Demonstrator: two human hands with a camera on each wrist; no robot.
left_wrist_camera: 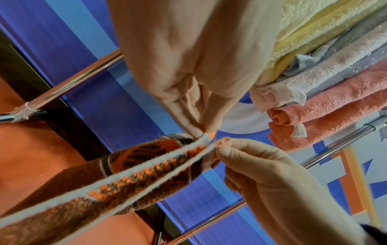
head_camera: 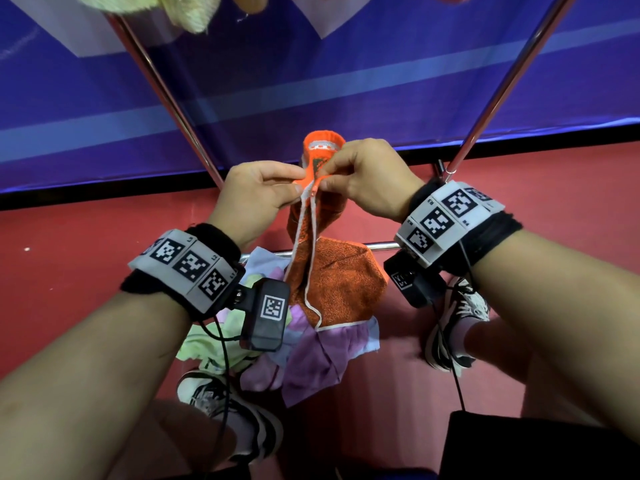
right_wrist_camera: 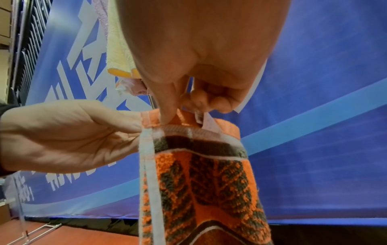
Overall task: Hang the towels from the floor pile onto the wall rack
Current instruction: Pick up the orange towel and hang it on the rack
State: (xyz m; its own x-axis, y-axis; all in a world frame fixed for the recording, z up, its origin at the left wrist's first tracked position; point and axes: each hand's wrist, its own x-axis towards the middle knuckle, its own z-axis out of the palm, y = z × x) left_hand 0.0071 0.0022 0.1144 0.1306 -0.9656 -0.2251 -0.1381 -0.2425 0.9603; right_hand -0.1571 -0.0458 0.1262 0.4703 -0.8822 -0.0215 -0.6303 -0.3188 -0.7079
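Observation:
An orange towel (head_camera: pixel 332 278) with dark leaf pattern and white edging hangs folded lengthwise from both hands, its lower end reaching the floor pile (head_camera: pixel 311 355). My left hand (head_camera: pixel 263 192) pinches one top corner, and my right hand (head_camera: pixel 360 178) pinches the neighbouring corner right beside it. In the left wrist view the left hand (left_wrist_camera: pixel 194 126) and right hand (left_wrist_camera: pixel 247 159) hold the towel (left_wrist_camera: pixel 146 169) by its white hems. In the right wrist view the right hand (right_wrist_camera: pixel 184 99) and the left hand (right_wrist_camera: pixel 73 134) hold the towel (right_wrist_camera: pixel 205 179) at its top edge.
Chrome rack legs (head_camera: pixel 166 95) (head_camera: pixel 502 88) rise to either side before a blue banner (head_camera: pixel 346 81). Several towels (left_wrist_camera: pixel 326 102) hang on the rack rail above. A low crossbar (head_camera: pixel 381 245) lies behind the pile. My shoes (head_camera: pixel 457 320) (head_camera: pixel 228 410) stand on the red floor.

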